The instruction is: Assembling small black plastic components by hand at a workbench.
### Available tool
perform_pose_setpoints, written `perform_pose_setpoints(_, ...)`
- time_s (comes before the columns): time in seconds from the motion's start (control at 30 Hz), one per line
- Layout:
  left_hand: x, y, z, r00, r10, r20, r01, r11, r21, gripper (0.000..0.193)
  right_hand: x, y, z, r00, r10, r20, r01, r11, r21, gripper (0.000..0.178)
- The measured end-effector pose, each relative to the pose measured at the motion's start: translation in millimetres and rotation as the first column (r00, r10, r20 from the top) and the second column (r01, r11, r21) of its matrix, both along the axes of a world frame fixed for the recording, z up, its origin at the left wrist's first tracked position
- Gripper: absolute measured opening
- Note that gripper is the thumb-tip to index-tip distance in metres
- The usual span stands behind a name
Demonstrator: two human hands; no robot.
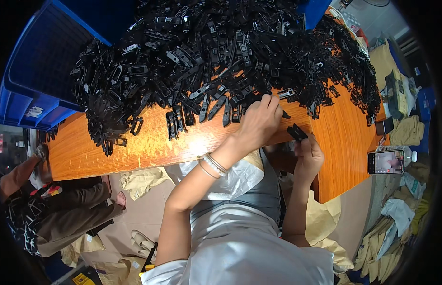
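Observation:
My left hand point(262, 118), with bracelets point(214, 166) on its wrist, reaches to the near edge of a big pile of black plastic clip parts point(211, 52). Its fingers are curled and closed; what is between them is hidden, though a dark tip pokes out beside them. Lower and to the right, my right hand point(310, 156) pinches a black plastic clip part point(297, 132) between thumb and fingers, just off the table edge. Several long parts point(176, 121) lie on the wood left of my left hand.
The pile covers the back of the wooden table point(339, 152). A blue crate point(38, 71) stands at the left. A phone point(386, 162) is propped at the right beside a plastic bottle. Brown bags point(377, 237) lie on the floor. Another person's legs point(74, 218) show at the left.

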State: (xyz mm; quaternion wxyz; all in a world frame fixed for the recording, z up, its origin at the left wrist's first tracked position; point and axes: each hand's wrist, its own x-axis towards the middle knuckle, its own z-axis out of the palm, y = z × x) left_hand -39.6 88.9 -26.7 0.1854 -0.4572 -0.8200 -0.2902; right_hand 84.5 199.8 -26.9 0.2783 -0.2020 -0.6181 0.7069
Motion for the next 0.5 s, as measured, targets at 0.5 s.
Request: perform_pose_setpoints(0.5,10.1,-56.6,45.0,-0.06,-0.548,0.834,-0.364,0.79,0.493,0.019,-15.9,-13.9,18.1,0.966,0.243,-0.09,-0.246,0.969,-0.028,0.006)
